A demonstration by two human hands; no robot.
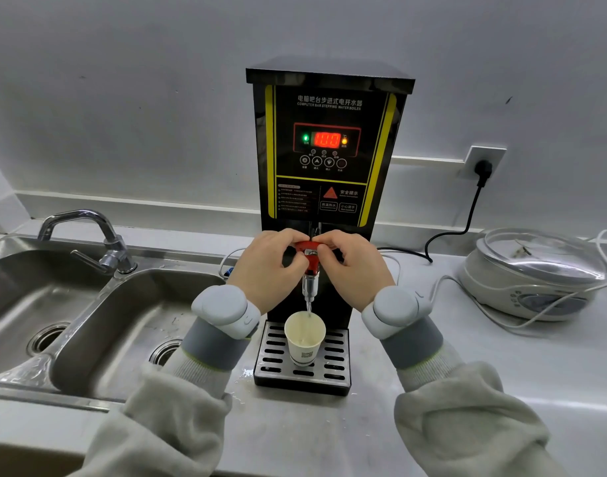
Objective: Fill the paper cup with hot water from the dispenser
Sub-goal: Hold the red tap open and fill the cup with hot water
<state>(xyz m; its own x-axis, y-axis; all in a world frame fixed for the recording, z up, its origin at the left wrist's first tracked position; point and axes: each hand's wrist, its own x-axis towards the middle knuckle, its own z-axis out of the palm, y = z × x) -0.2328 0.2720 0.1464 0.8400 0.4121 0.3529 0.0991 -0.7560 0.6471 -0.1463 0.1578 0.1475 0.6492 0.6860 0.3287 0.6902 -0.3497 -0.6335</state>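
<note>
Figure: filling in progress, read left to right. At far left lay the double sink (99,325) with its faucet (88,235), unused. My left hand (267,266) was closed on the left side of the red tap handle (309,253), fingers curled over it; my right hand (357,266) pinched the same handle from the right, so both hands met at the tap on the front of the dispenser (329,146), wrists raised and forearms converging from either side. The paper cup (304,337) stood upright on the drip tray (336,370), directly below the hands and the metal spout (310,287), its long axis vertical and in line with the thin stream falling into it. Neither hand touched the cup; the two sat about equally near it. The water level looked low, so I judged the fill only partly done; the coming move, shutting the tap, turned on the handle above rather than the cup below. At right on the bench (501,373) rested a white lidded cooker (536,280), apart from the work.
</note>
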